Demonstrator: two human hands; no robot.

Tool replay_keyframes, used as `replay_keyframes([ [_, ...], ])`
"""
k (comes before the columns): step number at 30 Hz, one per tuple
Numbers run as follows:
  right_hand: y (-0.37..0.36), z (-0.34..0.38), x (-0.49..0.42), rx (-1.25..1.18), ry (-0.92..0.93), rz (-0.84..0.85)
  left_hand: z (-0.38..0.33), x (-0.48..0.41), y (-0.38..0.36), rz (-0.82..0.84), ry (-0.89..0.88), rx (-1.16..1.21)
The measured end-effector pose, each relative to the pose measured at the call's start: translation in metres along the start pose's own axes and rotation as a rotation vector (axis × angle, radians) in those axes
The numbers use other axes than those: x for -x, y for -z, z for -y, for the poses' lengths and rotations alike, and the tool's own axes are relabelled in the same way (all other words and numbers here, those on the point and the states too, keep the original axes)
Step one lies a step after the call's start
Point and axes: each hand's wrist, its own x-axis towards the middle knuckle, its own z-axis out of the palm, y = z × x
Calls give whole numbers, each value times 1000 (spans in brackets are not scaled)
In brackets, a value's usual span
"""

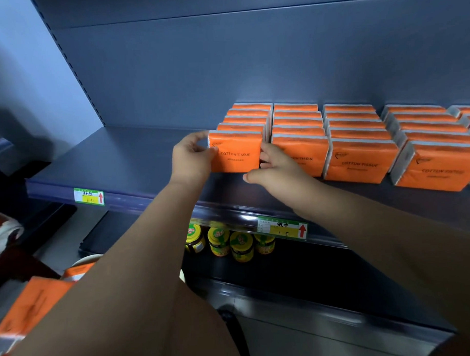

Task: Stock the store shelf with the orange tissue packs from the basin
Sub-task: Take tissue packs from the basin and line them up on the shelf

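Head view: both hands meet on one orange pack [237, 153] on the shelf [121, 155], at the front of the leftmost row. The left hand [193, 155] pinches the pack's left end, thumb on the top corner and fingers on the printed face. The right hand [276, 165] has its fingers curled against the pack's right end, in the gap beside the next row, with the thumb low near the bottom corner. The pack stands upright on a long edge. Its long axis runs along the shelf's front edge, and its "COTTON TISSUE" face points out toward that edge.

Behind it the rest of its row [249, 118] stands the same way, face to back, reaching toward the shelf's back wall. More rows [360, 136] of the same packs fill the shelf toward its right end; the left part of the shelf is bare.

Two green-and-yellow tags [88, 196] sit on the front edge strip. On the shelf below, yellow-lidded jars [230, 242] stand in a cluster. Under the left forearm, a white basin [83, 260] rim shows, with blurred loose packs [33, 304] beside it.
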Motion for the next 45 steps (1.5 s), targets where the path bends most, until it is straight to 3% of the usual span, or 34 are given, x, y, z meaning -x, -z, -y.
replay_keyframes([
  [13,-7,-3,-10,66,-103,-49,0,-4,-3,73,119,-55],
  [18,-5,4,1,142,-153,-139,-1,-4,0,83,120,-134],
  [22,-4,6,6,129,-154,-219,-11,0,2,76,121,-262],
  [28,-14,19,16,150,-39,-236,-32,20,28,162,-117,-807],
  [30,-19,27,20,190,29,-248,-44,28,42,136,-156,-818],
  [33,-36,44,29,239,164,-189,-55,58,66,48,-224,-774],
  [38,-94,73,51,295,339,-105,-36,135,131,-87,-360,-964],
  [45,-178,93,60,437,277,124,19,206,222,-167,-77,-1059],
])
